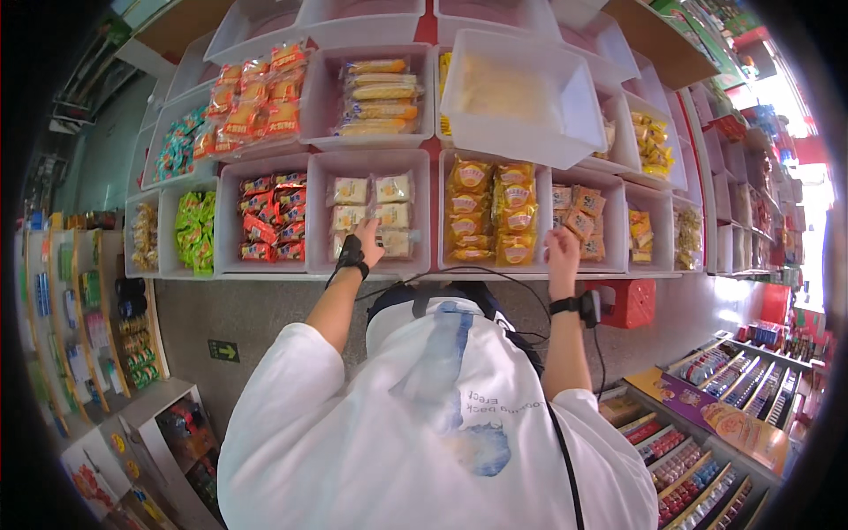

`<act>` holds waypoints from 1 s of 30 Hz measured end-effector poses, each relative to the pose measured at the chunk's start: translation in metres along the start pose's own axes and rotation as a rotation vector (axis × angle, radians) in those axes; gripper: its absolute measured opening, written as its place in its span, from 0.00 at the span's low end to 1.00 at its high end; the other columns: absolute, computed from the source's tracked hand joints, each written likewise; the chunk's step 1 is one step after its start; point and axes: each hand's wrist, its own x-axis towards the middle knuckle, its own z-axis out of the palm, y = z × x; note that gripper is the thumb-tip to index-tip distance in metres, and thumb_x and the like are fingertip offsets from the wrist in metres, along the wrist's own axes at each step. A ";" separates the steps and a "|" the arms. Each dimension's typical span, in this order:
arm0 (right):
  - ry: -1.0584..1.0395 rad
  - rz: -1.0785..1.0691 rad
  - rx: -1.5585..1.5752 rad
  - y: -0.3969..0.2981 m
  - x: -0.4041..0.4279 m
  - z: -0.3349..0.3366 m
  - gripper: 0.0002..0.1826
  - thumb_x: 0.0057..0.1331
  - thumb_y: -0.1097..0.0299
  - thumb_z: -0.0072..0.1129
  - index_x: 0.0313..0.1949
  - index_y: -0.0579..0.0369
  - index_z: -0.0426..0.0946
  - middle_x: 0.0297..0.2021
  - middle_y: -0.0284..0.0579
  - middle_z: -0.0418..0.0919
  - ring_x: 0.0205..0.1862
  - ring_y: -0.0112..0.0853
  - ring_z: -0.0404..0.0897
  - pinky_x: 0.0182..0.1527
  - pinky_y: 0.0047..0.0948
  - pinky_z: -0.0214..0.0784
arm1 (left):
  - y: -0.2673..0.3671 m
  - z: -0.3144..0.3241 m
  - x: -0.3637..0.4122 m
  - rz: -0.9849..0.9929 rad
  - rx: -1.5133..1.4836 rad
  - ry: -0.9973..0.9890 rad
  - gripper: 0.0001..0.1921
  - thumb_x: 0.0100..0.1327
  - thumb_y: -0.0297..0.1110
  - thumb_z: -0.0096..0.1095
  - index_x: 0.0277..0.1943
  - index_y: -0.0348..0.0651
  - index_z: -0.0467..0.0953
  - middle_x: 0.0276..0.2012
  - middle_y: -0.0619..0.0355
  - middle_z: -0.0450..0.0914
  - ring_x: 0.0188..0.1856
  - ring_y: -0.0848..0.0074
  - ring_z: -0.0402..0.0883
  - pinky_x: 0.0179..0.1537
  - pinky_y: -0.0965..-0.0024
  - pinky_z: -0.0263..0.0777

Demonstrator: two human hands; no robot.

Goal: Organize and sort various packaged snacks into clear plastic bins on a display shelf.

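Note:
My left hand [368, 240], with a black strap device on the wrist, reaches into a translucent plastic bin [424, 199]. Its fingers are apart over white square snack packets [392, 216], some wrapped in clear film. Over the front of another bin [619, 228], my right hand [562, 252] is bent with its fingers curled. Right beside those fingertips lies a tilted brown square packet [580, 224], on top of similar packets [591, 248]; whether I grip it cannot be told. Between my hands stands a bin of yellow-wrapped cakes [517, 215].
A frosted bin [523, 93] sits tilted across the back row. Nearby bins hold red packets [271, 218], green packets [196, 225] and long wrapped snacks [381, 93]. A black cable [563, 457] runs along my right side. A red plastic stool [629, 303] stands under the display's front edge.

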 end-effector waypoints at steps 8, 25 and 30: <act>-0.020 0.057 -0.100 0.031 -0.014 0.008 0.11 0.65 0.67 0.61 0.41 0.63 0.77 0.26 0.34 0.78 0.26 0.21 0.74 0.31 0.22 0.67 | 0.022 0.028 0.022 0.003 0.150 -0.152 0.43 0.44 0.41 0.77 0.65 0.47 0.65 0.70 0.45 0.57 0.71 0.54 0.56 0.69 0.46 0.54; -0.528 0.129 -0.177 0.020 0.031 -0.027 0.17 0.62 0.63 0.65 0.46 0.60 0.77 0.34 0.41 0.81 0.34 0.25 0.78 0.40 0.27 0.72 | 0.184 -0.044 -0.005 -0.146 -1.095 0.379 0.16 0.66 0.43 0.64 0.44 0.37 0.82 0.40 0.60 0.84 0.38 0.80 0.80 0.41 0.75 0.72; -0.851 -0.059 -0.014 -0.018 0.037 -0.030 0.36 0.56 0.68 0.70 0.63 0.57 0.65 0.52 0.43 0.74 0.51 0.31 0.76 0.51 0.28 0.72 | 0.270 -0.020 -0.008 -0.155 -1.290 0.061 0.19 0.69 0.47 0.57 0.45 0.37 0.81 0.39 0.56 0.84 0.39 0.78 0.82 0.40 0.74 0.73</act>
